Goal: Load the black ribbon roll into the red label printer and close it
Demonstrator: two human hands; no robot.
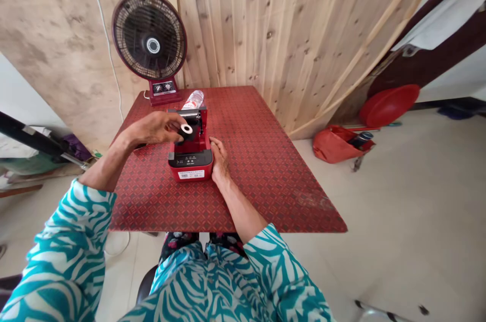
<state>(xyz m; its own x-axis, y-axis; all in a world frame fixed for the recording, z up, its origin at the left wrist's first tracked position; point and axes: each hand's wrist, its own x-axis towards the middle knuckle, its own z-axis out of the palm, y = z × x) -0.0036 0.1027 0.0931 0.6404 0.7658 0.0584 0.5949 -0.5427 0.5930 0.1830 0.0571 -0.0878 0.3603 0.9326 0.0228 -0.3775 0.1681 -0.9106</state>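
A red label printer [190, 166] stands on the table with its lid raised, showing a dark inner compartment. My left hand [157, 128] is above the printer, its fingers shut on a black roll with a white core [186, 132]. The roll is close to the open compartment, and its lower side is hidden. My right hand [219, 160] lies against the printer's right side, its fingers curled over the edge. A clear plastic bottle [193, 100] lies behind the printer.
The red patterned table [266, 180] has a near corner at the right. An electric fan [149, 35] stands at its far left corner against a wooden wall [288, 33]. A red basin [389, 105] and red bag [336, 145] are on the floor to the right.
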